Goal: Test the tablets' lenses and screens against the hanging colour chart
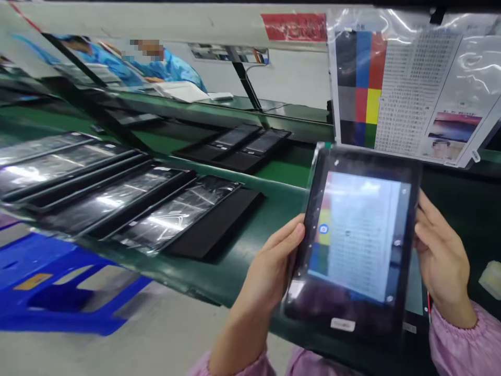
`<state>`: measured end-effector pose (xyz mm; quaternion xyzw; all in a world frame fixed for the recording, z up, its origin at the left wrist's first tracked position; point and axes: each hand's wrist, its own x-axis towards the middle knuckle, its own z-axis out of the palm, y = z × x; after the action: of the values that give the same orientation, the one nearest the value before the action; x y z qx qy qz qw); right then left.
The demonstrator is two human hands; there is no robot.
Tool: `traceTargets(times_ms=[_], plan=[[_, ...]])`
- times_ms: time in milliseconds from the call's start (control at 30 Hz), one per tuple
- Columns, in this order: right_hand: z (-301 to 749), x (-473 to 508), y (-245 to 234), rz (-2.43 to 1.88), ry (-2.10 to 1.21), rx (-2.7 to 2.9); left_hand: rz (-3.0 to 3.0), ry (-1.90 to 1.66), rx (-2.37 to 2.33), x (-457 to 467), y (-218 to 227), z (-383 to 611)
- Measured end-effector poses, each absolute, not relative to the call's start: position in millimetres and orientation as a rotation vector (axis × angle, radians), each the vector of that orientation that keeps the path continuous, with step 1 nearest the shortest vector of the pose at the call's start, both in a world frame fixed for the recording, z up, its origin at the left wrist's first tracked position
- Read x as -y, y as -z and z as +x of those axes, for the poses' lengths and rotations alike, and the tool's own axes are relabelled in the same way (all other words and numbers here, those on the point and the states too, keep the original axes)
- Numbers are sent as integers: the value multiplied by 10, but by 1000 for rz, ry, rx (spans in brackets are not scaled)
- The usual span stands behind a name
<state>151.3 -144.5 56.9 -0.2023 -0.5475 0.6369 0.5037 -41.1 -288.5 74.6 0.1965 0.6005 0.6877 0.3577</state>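
The left hand (272,266) and right hand (440,256) each clasp a long edge of the tablet (352,240), its long axis tilted up toward the colour chart (360,89) ahead.

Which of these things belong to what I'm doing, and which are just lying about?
Part of the job:
Tablet, held in left hand and right hand
Colour test chart, shown on its screen

Lying about:
Wrapped tablets on green conveyor belt
Blue plastic stool

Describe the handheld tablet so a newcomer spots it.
Start at the green conveyor belt lined with black panels. Near its edge, the left hand and right hand hold up a black-framed tablet. Unlike the flat panels, it is raised, screen lit with colour bars.
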Motion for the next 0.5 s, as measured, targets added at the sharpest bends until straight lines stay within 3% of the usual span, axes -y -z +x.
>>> traceTargets(times_ms=[300,500], plan=[[1959,1084,169,-1036,-565,2449,180,-1430,-1815,3251,108,-1214],[1594,919,321,-981,-289,2637,557,-1263,-2099,3405,129,-1601]])
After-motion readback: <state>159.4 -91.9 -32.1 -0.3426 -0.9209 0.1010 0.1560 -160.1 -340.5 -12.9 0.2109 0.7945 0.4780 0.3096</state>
